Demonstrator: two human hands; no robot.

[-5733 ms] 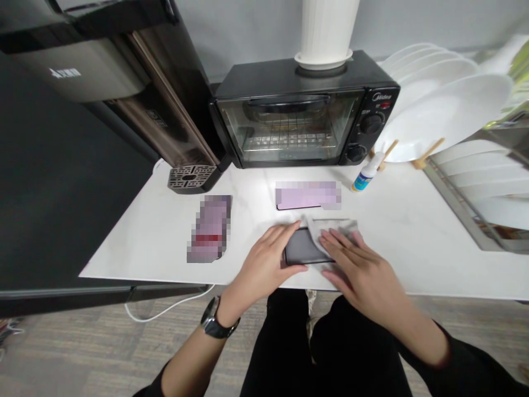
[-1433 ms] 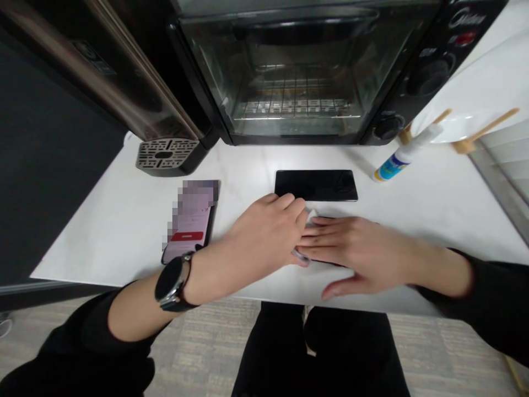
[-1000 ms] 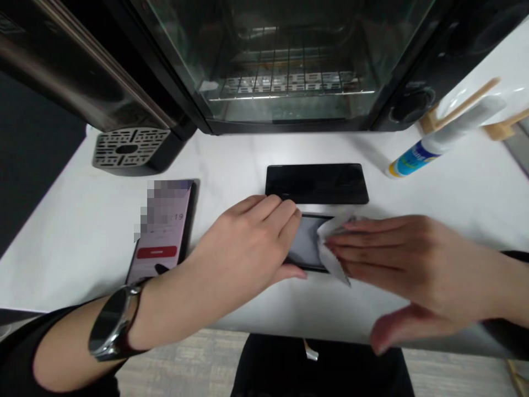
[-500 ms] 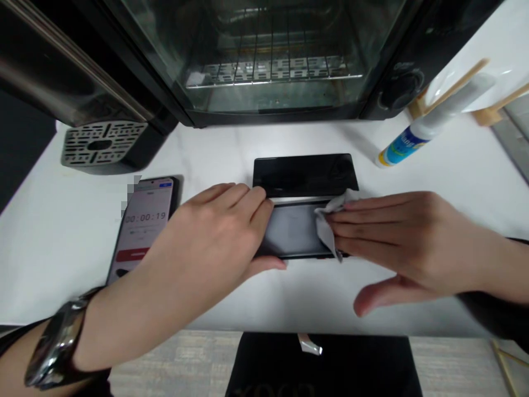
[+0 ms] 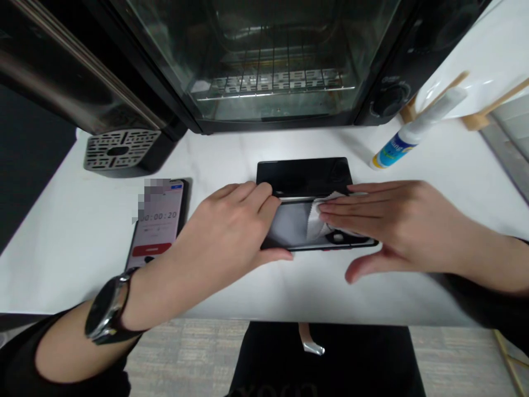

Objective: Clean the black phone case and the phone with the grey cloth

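Observation:
A phone (image 5: 289, 225) with a grey surface and dark edges lies flat on the white counter, a black camera area showing at its right end. My left hand (image 5: 237, 223) is closed around its left end, thumb along the near edge. Under the flat, straight fingers of my right hand (image 5: 397, 223) is a thin pale grey cloth (image 5: 316, 221), pressed on the phone's right half; the thumb stands apart. Just behind lies a glossy black phone-shaped slab (image 5: 303, 175), close to the fingertips of both hands.
Left of my left forearm lies another phone (image 5: 159, 223) with a running timer. A black toaster oven (image 5: 276, 127) stands at the back, beside a machine with a slotted drip tray (image 5: 119, 151). A spray bottle (image 5: 395, 149) stands back right. The counter's front edge runs below my hands.
My right hand has slid the cloth a little left and away from me over the phone, uncovering the camera area. The left hand keeps its hold. The view has shifted slightly.

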